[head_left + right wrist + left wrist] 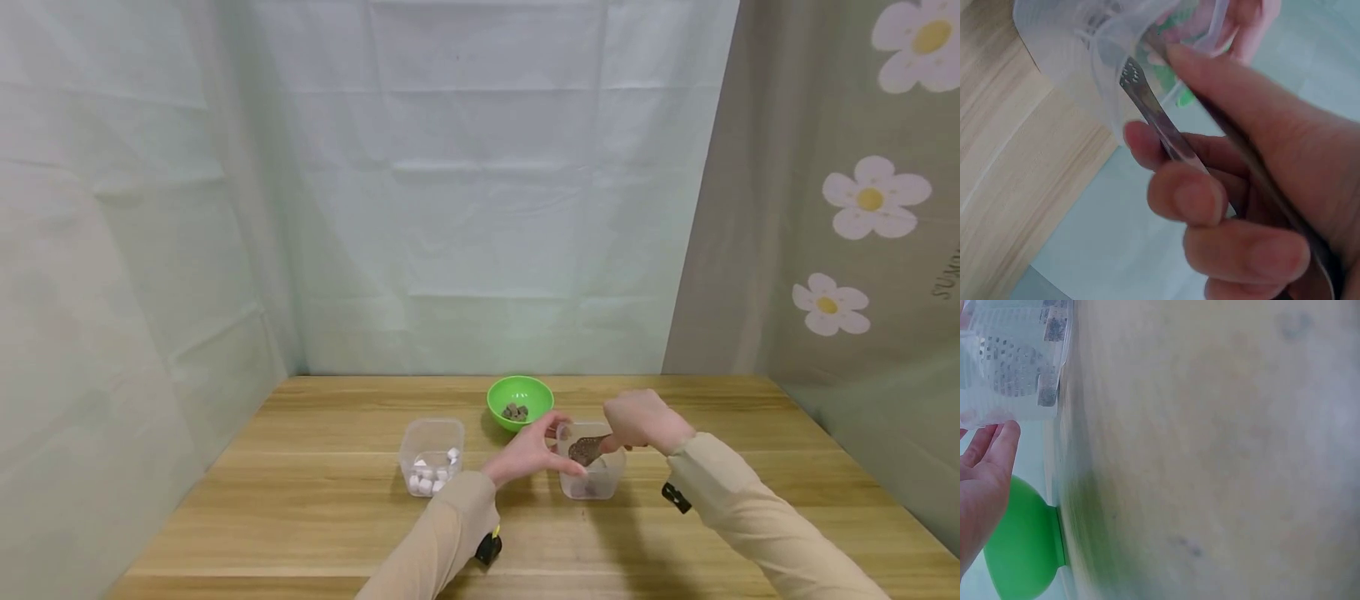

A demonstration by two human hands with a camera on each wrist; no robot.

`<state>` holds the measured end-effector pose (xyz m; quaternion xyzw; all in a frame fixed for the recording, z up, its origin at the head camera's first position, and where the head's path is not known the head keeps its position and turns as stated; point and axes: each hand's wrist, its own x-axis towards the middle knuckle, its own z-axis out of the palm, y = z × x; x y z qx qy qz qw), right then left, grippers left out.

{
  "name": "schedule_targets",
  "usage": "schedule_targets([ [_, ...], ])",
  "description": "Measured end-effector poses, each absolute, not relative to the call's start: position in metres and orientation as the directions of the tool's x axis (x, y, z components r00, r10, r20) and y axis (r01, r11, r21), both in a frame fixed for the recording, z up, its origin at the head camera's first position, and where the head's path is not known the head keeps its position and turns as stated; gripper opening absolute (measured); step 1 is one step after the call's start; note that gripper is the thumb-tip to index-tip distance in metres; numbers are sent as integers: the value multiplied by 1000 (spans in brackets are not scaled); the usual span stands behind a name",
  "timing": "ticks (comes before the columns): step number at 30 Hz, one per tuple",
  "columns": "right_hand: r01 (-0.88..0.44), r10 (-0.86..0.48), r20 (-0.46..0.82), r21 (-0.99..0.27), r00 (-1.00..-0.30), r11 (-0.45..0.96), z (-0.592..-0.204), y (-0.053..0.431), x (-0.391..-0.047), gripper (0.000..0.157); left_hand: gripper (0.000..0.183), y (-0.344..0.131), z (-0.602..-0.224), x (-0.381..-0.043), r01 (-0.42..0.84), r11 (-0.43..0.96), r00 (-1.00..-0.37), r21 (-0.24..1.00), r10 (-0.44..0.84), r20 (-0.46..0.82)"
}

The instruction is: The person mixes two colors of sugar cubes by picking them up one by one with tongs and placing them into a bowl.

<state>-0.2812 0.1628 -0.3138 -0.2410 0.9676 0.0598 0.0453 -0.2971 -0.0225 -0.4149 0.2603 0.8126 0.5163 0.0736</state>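
Note:
My left hand [528, 450] grips the left side of a clear plastic container [611, 482], thumb toward me and fingers at the far side. In my right hand [641, 418] are metal tongs [1172, 139], their perforated head [584, 451] inside that container. The right wrist view shows the tongs' two arms apart, with my thumb on one and fingers round the other. Through the container wall in the left wrist view, dark greyish cubes [1049, 389] show close to the perforated head. I cannot tell whether the tongs pinch one.
A green bowl [534, 388] holding several brown cubes [514, 412] stands behind my left hand. Further left, another clear container [433, 432] has several white cubes [425, 486] in it. All stand on a wooden table [315, 483], with curtains [480, 208] behind and at the sides.

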Motion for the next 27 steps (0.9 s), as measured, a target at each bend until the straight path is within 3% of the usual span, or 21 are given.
schedule_targets([
  [5, -500, -492, -90, 104, -866, 860, -314, 166, -282, 33, 75, -22, -416, -297, 330, 326, -858, 886, 494, 138],
  [27, -475, -492, -54, -187, -869, 860, -293, 216, -278, 32, 77, -24, -416, -297, 329, 333, -860, 884, 491, 135],
])
